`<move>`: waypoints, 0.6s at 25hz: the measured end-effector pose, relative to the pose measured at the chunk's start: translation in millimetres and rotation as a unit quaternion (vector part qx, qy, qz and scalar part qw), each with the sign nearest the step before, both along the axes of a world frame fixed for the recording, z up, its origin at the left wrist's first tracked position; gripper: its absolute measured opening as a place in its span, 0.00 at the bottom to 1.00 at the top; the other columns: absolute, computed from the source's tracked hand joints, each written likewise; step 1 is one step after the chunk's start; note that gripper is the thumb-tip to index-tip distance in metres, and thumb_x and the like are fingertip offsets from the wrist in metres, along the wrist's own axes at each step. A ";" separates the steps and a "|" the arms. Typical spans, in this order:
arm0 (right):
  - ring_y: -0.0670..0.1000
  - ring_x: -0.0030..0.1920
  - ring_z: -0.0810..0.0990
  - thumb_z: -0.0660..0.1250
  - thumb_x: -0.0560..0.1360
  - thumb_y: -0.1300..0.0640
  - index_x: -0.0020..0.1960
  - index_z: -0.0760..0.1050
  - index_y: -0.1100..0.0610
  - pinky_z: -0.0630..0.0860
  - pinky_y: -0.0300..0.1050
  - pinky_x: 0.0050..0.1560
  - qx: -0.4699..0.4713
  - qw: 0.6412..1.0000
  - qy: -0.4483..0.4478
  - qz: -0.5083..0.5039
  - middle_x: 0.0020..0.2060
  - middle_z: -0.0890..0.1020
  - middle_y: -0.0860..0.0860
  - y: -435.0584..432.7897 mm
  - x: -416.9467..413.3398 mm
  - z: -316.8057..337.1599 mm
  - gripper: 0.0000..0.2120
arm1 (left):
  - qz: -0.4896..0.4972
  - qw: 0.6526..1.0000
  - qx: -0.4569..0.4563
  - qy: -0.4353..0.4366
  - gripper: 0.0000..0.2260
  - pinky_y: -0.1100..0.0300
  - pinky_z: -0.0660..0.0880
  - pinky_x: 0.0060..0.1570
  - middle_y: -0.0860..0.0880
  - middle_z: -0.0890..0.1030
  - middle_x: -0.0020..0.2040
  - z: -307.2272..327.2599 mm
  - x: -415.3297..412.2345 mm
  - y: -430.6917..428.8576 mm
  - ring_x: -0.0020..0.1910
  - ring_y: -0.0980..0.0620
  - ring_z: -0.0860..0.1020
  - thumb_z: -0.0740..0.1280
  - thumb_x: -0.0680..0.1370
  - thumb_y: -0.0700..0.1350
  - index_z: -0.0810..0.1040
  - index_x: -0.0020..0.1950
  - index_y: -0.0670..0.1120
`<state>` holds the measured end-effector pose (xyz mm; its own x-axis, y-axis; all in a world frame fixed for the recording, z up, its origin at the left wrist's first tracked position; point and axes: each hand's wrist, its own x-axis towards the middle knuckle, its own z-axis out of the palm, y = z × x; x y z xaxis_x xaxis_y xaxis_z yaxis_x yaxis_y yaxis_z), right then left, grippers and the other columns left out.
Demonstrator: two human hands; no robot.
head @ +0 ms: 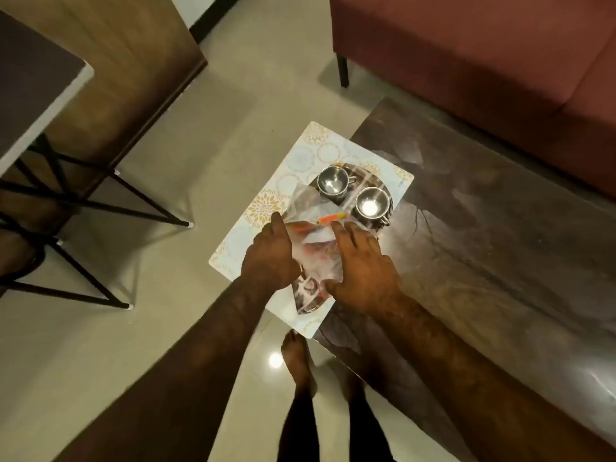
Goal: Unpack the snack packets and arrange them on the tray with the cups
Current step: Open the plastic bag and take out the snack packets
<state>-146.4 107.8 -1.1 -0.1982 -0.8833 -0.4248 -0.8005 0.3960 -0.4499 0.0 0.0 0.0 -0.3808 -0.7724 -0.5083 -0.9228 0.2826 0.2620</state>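
A patterned white tray [301,151] rests on the left end of a dark coffee table and hangs over its edge. Two empty steel cups stand on it: one [331,183] further back, one [372,203] to its right. A clear plastic bag [313,233] with snack packets inside, showing orange and reddish colours, lies on the tray in front of the cups. My left hand [270,253] grips the bag's left side. My right hand [361,265] holds its right side, fingers spread over it. The packets inside are blurred.
The dark glossy coffee table [483,235] runs to the right. A red sofa [483,61] stands behind it. At left are a table top [30,95] and black metal legs [100,208]. My bare feet [298,358] stand on the tiled floor below the tray.
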 end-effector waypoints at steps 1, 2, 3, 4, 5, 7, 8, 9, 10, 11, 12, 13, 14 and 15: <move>0.59 0.82 0.58 0.78 0.71 0.43 0.86 0.48 0.48 0.75 0.64 0.71 -0.004 1.000 -0.012 -0.008 0.84 0.56 0.52 -3.2 4.7 -5.8 0.54 | 0.026 0.999 0.011 0.028 0.43 0.46 0.72 0.65 0.38 0.69 0.73 -6.3 1.2 -3.0 0.69 0.37 0.71 0.73 0.74 0.43 0.50 0.80 0.37; 0.60 0.82 0.59 0.78 0.70 0.44 0.86 0.49 0.47 0.76 0.64 0.69 -0.013 0.999 -0.024 -0.031 0.83 0.57 0.52 -5.3 9.2 -8.5 0.54 | 0.053 0.995 0.032 0.075 0.39 0.50 0.73 0.61 0.40 0.73 0.67 -9.9 2.5 -5.3 0.66 0.39 0.75 0.74 0.74 0.42 0.55 0.78 0.37; 0.61 0.82 0.59 0.79 0.70 0.45 0.85 0.50 0.47 0.77 0.64 0.69 -0.010 0.999 -0.023 -0.042 0.83 0.57 0.52 -6.0 13.9 -12.3 0.54 | 0.082 0.988 0.060 0.117 0.35 0.54 0.73 0.56 0.43 0.76 0.62 -16.9 6.5 -7.4 0.61 0.41 0.77 0.74 0.74 0.41 0.59 0.76 0.38; 0.62 0.82 0.58 0.79 0.69 0.46 0.85 0.50 0.47 0.77 0.64 0.70 -0.002 0.999 -0.017 -0.052 0.83 0.57 0.53 -7.6 18.1 -15.3 0.54 | 0.119 0.979 0.086 0.144 0.33 0.58 0.73 0.51 0.47 0.76 0.57 -21.7 8.9 -10.3 0.57 0.44 0.78 0.74 0.74 0.40 0.61 0.74 0.40; 0.62 0.82 0.57 0.79 0.70 0.46 0.85 0.49 0.47 0.76 0.64 0.70 0.003 0.998 -0.012 -0.061 0.83 0.56 0.53 -9.6 21.4 -19.4 0.54 | 0.148 0.970 0.112 0.156 0.33 0.60 0.72 0.46 0.49 0.76 0.54 -26.5 11.6 -12.4 0.53 0.46 0.78 0.74 0.74 0.39 0.61 0.74 0.41; 0.63 0.83 0.56 0.79 0.69 0.46 0.85 0.47 0.46 0.75 0.64 0.70 0.011 0.997 -0.006 -0.081 0.83 0.55 0.53 -13.0 25.9 -24.4 0.56 | 0.189 0.957 0.150 0.163 0.31 0.58 0.75 0.42 0.47 0.79 0.54 -34.1 15.3 -14.7 0.53 0.45 0.79 0.74 0.72 0.36 0.63 0.72 0.44; 0.63 0.82 0.57 0.79 0.69 0.45 0.86 0.46 0.46 0.75 0.64 0.70 0.013 0.996 -0.005 -0.084 0.83 0.55 0.53 -15.7 26.8 -24.6 0.57 | 0.202 0.952 0.158 0.166 0.29 0.55 0.78 0.47 0.45 0.80 0.55 -36.5 15.7 -17.6 0.55 0.44 0.80 0.73 0.71 0.36 0.66 0.70 0.44; 0.63 0.82 0.57 0.79 0.69 0.45 0.86 0.46 0.47 0.75 0.64 0.70 0.018 0.996 -0.003 -0.088 0.83 0.56 0.53 -17.7 28.1 -25.4 0.57 | 0.214 0.946 0.173 0.172 0.27 0.52 0.79 0.51 0.44 0.81 0.55 -40.3 16.3 -18.9 0.56 0.43 0.80 0.73 0.70 0.35 0.70 0.68 0.44; 0.63 0.81 0.59 0.79 0.69 0.47 0.86 0.47 0.48 0.76 0.65 0.71 0.020 0.996 -0.007 -0.091 0.82 0.57 0.53 -19.2 28.9 -25.8 0.57 | 0.232 0.936 0.192 0.182 0.26 0.51 0.80 0.53 0.44 0.81 0.54 -42.8 16.0 -19.1 0.56 0.43 0.80 0.72 0.70 0.34 0.72 0.67 0.44; 0.63 0.80 0.61 0.79 0.69 0.49 0.86 0.49 0.48 0.76 0.65 0.70 0.018 0.995 -0.016 -0.097 0.82 0.59 0.53 -20.8 28.3 -25.7 0.55 | 0.245 0.929 0.202 0.190 0.26 0.53 0.79 0.50 0.44 0.80 0.52 -43.8 16.0 -19.3 0.54 0.44 0.81 0.72 0.69 0.33 0.74 0.66 0.45; 0.62 0.79 0.65 0.78 0.70 0.52 0.85 0.51 0.48 0.77 0.65 0.69 0.008 0.994 -0.026 -0.105 0.81 0.61 0.53 -22.4 26.7 -24.2 0.52 | 0.251 0.928 0.194 0.196 0.25 0.56 0.78 0.46 0.44 0.79 0.53 -42.5 16.1 -19.5 0.52 0.45 0.80 0.73 0.68 0.33 0.76 0.64 0.45; 0.61 0.76 0.69 0.76 0.71 0.55 0.85 0.54 0.48 0.78 0.64 0.67 -0.006 0.993 -0.031 -0.115 0.79 0.64 0.52 -23.9 23.8 -22.2 0.49 | 0.250 0.931 0.177 0.200 0.23 0.57 0.77 0.44 0.43 0.78 0.54 -41.4 17.7 -21.3 0.51 0.46 0.80 0.74 0.67 0.33 0.78 0.61 0.46; 0.60 0.73 0.73 0.74 0.72 0.56 0.84 0.57 0.48 0.79 0.62 0.66 -0.021 0.991 -0.035 -0.130 0.77 0.68 0.52 -25.0 20.6 -18.7 0.45 | 0.254 0.927 0.168 0.216 0.21 0.58 0.77 0.44 0.44 0.77 0.56 -39.8 20.1 -23.2 0.51 0.48 0.80 0.75 0.67 0.33 0.79 0.57 0.46; 0.59 0.70 0.76 0.73 0.72 0.57 0.82 0.60 0.47 0.80 0.60 0.64 -0.036 0.987 -0.041 -0.149 0.74 0.72 0.52 -25.6 17.6 -15.2 0.42 | 0.270 0.914 0.179 0.243 0.19 0.59 0.77 0.43 0.44 0.77 0.57 -36.7 22.6 -25.3 0.49 0.50 0.81 0.74 0.67 0.33 0.79 0.54 0.47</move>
<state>-128.8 82.1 -16.3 -0.4210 -0.8193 -0.3892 -0.6135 0.5732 -0.5432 22.6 -25.3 -36.7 -0.2407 -0.7313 -0.6382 -0.6527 -0.3647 0.6640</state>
